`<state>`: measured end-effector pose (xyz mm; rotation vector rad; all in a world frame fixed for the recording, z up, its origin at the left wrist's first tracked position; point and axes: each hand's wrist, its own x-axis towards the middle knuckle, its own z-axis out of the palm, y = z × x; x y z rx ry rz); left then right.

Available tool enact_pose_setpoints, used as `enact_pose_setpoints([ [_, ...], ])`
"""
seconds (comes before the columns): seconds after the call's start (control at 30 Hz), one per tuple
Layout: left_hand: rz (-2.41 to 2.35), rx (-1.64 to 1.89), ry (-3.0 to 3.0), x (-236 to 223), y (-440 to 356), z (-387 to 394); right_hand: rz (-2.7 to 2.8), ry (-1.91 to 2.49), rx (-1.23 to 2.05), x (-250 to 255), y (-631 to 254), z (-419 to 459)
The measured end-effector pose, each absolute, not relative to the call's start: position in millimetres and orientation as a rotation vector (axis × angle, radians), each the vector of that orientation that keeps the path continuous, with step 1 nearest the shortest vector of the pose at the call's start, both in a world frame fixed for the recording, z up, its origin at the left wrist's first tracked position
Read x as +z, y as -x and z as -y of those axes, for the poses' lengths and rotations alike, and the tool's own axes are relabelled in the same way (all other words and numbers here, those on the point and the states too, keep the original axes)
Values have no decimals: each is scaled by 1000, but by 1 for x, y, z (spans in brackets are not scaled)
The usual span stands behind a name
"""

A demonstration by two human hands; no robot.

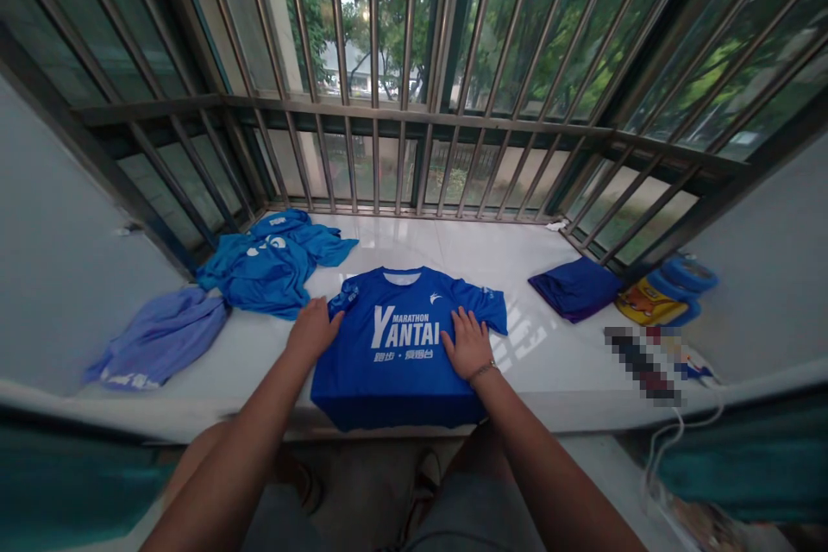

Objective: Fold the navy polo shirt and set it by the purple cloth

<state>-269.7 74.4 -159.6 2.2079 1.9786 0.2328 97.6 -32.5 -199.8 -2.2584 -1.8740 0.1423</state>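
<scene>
A blue T-shirt [401, 379] with white "Marathon Yantai" lettering lies front side up on the white ledge, its lower end draping over the front edge. At its left side, my left hand [311, 329] has its fingers curled at the sleeve, with the thumb on the cloth. The left sleeve looks bunched inward, while the right one is spread outward. My right hand [468, 347] lies flat on the right part of the shirt, fingers spread beside the lettering.
A crumpled bright blue shirt [272, 263] and a lavender garment [161, 336] lie at left. To the right are a folded dark blue cloth [575, 286], a yellow-and-blue container [660, 297], a blurred-out object [643, 362] and a white cable [673, 431]. Metal bars [414, 112] line the window behind.
</scene>
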Motion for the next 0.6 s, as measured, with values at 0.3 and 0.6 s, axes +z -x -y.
enact_pose_setpoints([
  [0.3, -2045, 32, -2015, -154, 289, -118, 1891, 2278, 168, -205, -99, 38],
  [0.6, -1490, 453, -2241, -155, 238, -47, 1890, 2289, 144, -206, -100, 38],
])
